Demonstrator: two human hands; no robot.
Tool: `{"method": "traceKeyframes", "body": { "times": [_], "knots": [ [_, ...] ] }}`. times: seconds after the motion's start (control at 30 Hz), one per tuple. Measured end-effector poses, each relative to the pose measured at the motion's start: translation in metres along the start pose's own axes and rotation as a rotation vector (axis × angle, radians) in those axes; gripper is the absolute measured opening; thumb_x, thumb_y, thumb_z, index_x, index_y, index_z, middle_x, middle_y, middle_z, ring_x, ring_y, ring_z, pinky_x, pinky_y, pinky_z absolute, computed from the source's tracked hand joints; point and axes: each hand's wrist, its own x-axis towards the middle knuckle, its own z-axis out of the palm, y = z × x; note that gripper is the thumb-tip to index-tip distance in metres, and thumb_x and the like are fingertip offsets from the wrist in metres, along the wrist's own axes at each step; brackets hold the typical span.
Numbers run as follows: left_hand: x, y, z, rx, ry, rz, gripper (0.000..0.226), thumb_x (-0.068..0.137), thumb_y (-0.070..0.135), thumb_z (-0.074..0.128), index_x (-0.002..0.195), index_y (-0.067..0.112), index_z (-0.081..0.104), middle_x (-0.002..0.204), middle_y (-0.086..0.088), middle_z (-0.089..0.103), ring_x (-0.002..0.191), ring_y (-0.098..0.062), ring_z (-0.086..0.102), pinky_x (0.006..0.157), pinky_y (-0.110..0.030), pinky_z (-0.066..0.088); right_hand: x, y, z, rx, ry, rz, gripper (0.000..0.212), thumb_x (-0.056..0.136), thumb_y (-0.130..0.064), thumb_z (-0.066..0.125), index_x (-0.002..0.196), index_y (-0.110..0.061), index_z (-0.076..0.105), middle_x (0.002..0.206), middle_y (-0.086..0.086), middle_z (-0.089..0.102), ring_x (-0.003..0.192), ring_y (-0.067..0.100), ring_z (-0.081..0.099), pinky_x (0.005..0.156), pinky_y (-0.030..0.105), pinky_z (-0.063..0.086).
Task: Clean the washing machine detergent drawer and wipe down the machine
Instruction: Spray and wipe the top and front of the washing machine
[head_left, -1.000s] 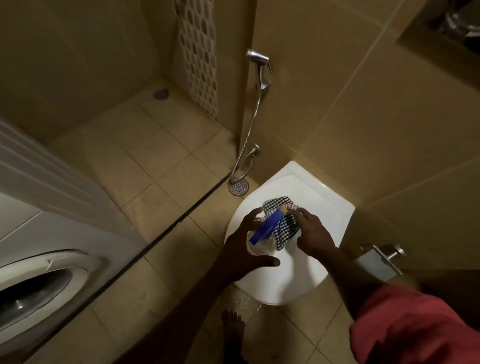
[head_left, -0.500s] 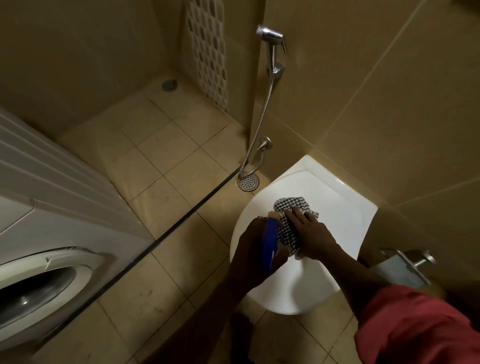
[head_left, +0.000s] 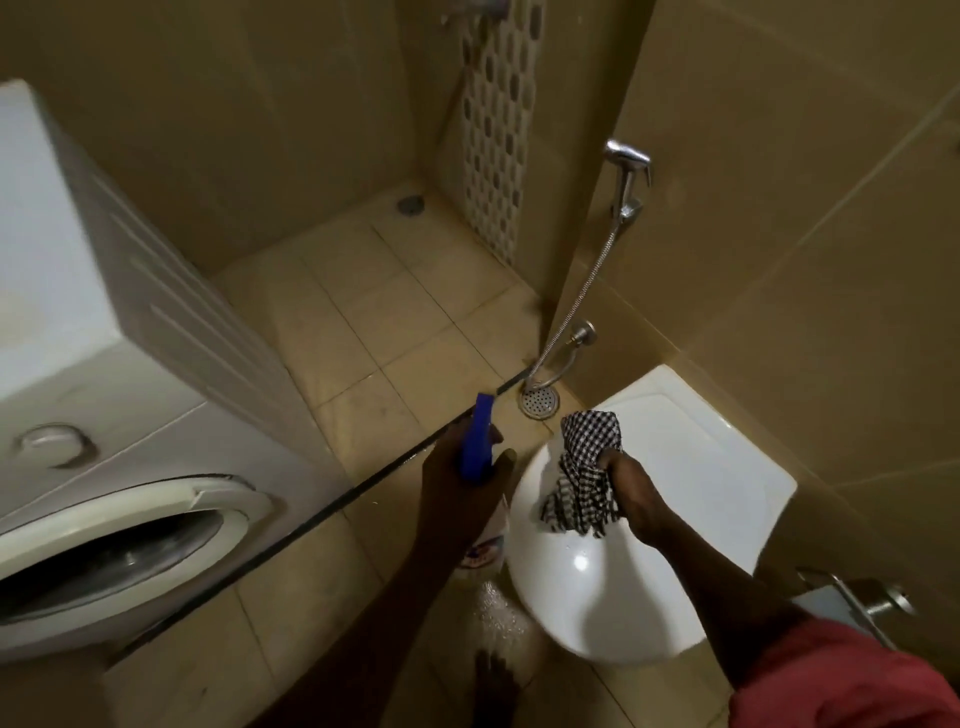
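My left hand (head_left: 457, 499) has its fingers curled round the neck of the spray bottle (head_left: 477, 441), blue trigger head pointing up and away from me. My right hand (head_left: 631, 499) pinches the checked cloth (head_left: 584, 483) in a bunch, fingers pressed together on the fabric, with both ends hanging loose above the closed toilet lid (head_left: 675, 519). I cannot tell whether the lower end touches the lid.

I judge this to be the gathering step: both tools are in hand and no cleaning of the machine has begun. The washing machine (head_left: 130, 405) stands at my left, well apart from both hands, its round door (head_left: 104, 545) facing me and a knob (head_left: 52, 441) above it. I cannot make out the detergent drawer from here. The next move calls for turning left, bringing the bottle and cloth to the front panel, and freeing some fingers to pull the drawer out.

Counted: 1 spray bottle, 1 cloth, 1 washing machine, 1 toilet, 1 bidet sprayer (head_left: 626, 166) on the wall, and 2 floor drains, the near one (head_left: 540, 402) and the far one (head_left: 410, 205).
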Motion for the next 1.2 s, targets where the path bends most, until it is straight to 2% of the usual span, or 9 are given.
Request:
{"method": "traceKeyframes", "body": {
  "times": [0.13,0.27,0.37,0.47,0.6,0.7,0.9,1.03,1.2],
  "knots": [
    [-0.002,0.01,-0.061,0.117,0.124,0.036,0.023,0.079,0.031,0.072,0.09,0.012,0.064,0.078,0.002,0.065,0.065,-0.006,0.06,0.07,-0.021,0.053,-0.03,-0.045,0.055,0.216,-0.279,0.045,0.047,0.085,-0.027,0.048,0.121,0.0,0.06,0.117,0.023,0.066,0.105,0.038,0.062,0.1,0.051,0.046],
    [-0.01,0.021,-0.125,0.145,0.258,-0.012,0.013,0.079,0.01,0.078,0.084,0.009,0.066,0.074,0.002,0.069,0.064,-0.011,0.064,0.067,-0.011,0.051,-0.068,-0.085,0.123,0.183,-0.51,0.031,0.042,0.083,-0.023,0.069,0.117,0.002,0.064,0.105,0.021,0.068,0.087,0.033,0.068,0.085,0.043,0.055],
    [-0.026,0.036,-0.183,0.016,0.35,-0.103,0.012,0.08,0.011,0.077,0.085,0.013,0.067,0.077,0.004,0.069,0.07,-0.004,0.065,0.067,-0.006,0.048,-0.098,-0.117,0.177,0.133,-0.553,-0.057,0.046,0.076,-0.014,0.071,0.116,0.004,0.06,0.093,0.019,0.069,0.073,0.03,0.068,0.069,0.04,0.058],
    [-0.039,0.048,-0.24,-0.112,0.443,-0.216,0.012,0.082,0.014,0.076,0.083,0.019,0.065,0.078,0.002,0.069,0.071,-0.007,0.065,0.063,-0.011,0.05,-0.126,-0.154,0.229,0.155,-0.542,-0.14,0.045,0.079,-0.007,0.065,0.12,0.008,0.056,0.093,0.021,0.067,0.072,0.03,0.068,0.065,0.038,0.058],
    [-0.059,0.057,-0.329,-0.178,0.599,-0.295,0.015,0.082,0.015,0.076,0.079,0.021,0.062,0.076,-0.002,0.067,0.071,-0.015,0.064,0.059,-0.018,0.047,-0.162,-0.184,0.305,0.107,-0.509,-0.245,0.052,0.073,-0.003,0.062,0.121,0.016,0.053,0.116,0.036,0.059,0.089,0.041,0.064,0.074,0.051,0.057],
    [-0.074,0.06,-0.395,-0.181,0.671,-0.317,0.014,0.081,0.018,0.077,0.079,0.019,0.064,0.077,-0.002,0.067,0.073,-0.017,0.064,0.062,-0.022,0.047,-0.191,-0.191,0.354,0.129,-0.436,-0.31,0.04,0.081,0.0,0.061,0.119,0.012,0.058,0.113,0.026,0.066,0.087,0.033,0.068,0.072,0.038,0.059],
    [-0.107,0.045,-0.507,-0.188,0.807,-0.386,0.026,0.082,0.025,0.076,0.096,0.007,0.064,0.082,-0.011,0.068,0.07,-0.016,0.062,0.058,-0.02,0.044,-0.257,-0.196,0.439,0.249,-0.439,-0.352,0.043,0.08,-0.015,0.069,0.118,0.003,0.063,0.116,0.018,0.067,0.105,0.034,0.066,0.091,0.045,0.053],
    [-0.133,0.022,-0.556,-0.134,0.876,-0.445,0.02,0.083,0.026,0.075,0.088,0.015,0.059,0.075,-0.005,0.062,0.066,-0.015,0.058,0.056,-0.022,0.044,-0.291,-0.199,0.486,0.259,-0.413,-0.467,0.033,0.082,-0.008,0.066,0.114,-0.002,0.063,0.109,0.015,0.07,0.096,0.033,0.068,0.08,0.045,0.056],
    [-0.17,-0.014,-0.6,-0.165,0.957,-0.56,0.021,0.083,0.019,0.075,0.081,0.013,0.055,0.066,-0.005,0.056,0.059,-0.018,0.053,0.055,-0.026,0.043,-0.305,-0.195,0.528,0.228,-0.444,-0.46,0.037,0.081,-0.006,0.065,0.118,-0.003,0.061,0.112,0.017,0.069,0.102,0.035,0.067,0.084,0.047,0.056]
  ]
}}
